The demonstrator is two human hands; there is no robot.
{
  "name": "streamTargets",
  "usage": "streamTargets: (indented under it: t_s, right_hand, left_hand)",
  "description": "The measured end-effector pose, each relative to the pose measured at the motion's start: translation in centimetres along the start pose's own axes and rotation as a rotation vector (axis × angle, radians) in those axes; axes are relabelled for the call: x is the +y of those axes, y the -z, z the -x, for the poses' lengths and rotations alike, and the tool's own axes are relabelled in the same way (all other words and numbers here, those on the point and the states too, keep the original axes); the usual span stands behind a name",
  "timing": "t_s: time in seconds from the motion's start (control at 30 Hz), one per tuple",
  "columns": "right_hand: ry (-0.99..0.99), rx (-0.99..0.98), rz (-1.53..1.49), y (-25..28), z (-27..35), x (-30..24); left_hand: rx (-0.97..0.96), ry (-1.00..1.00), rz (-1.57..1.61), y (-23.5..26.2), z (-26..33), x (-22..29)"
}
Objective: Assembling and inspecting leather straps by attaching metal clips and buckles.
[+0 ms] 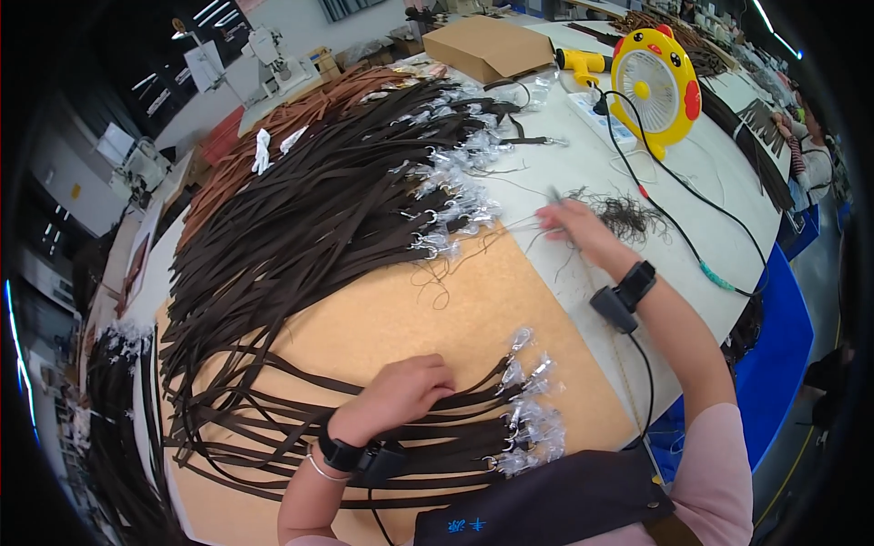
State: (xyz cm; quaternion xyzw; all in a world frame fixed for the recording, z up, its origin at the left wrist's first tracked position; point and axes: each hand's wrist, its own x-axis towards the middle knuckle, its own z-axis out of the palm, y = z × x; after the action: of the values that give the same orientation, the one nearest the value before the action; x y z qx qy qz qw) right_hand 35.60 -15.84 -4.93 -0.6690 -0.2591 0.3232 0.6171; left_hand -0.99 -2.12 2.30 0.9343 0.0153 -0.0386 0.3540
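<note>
Left hand (405, 393), curled closed, pins the dark straps (437, 428) at lower centre on the bench (637, 182); right hand (569, 223) pinches a small tool (553, 196) at centre right. Keep straps flat, trim close.

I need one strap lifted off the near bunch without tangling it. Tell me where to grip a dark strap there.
Grip a dark strap just left of its plastic-wrapped clasp, coming from above. There the ends lie fanned apart on the tan sheet; further left, the straps cross under the left hand. The right hand is away by the loose threads.
</note>
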Motion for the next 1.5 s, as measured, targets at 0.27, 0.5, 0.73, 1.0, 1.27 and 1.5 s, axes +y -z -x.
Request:
streamTargets:
  t_s: [0.27,0.5,0.73,1.0,1.27,1.5]
  right_hand:
    - [0.077,-0.271,0.202,-6.1,3.1,-4.8]
    - [0.289,-0.355,0.48,-10.9,3.6,-5.9]
    - [0.609,-0.254,0.458,-16.2,2.4,-6.8]
    - [0.585,-0.36,0.538,-16.8,4.2,-6.5]
    - [0.811,-0.165,0.435,-15.5,2.7,-7.2]
    - [0.563,-0.691,0.521,-17.1,4.4,-8.9]
  left_hand:
    - [0.797,0.337,-0.639,10.7,-3.1,-14.2]
    - [0.862,0.192,-0.761,9.8,-2.9,-13.8]
    - [0.913,0.31,-0.869,8.8,-1.5,-11.8]
    - [0.816,0.271,-0.787,7.8,-5.4,-12.9]
    - [1.003,0.018,-0.413,7.3,-2.6,-6.8]
    - [0.674,0.025,-0.253,6.9,6.0,-1.3]
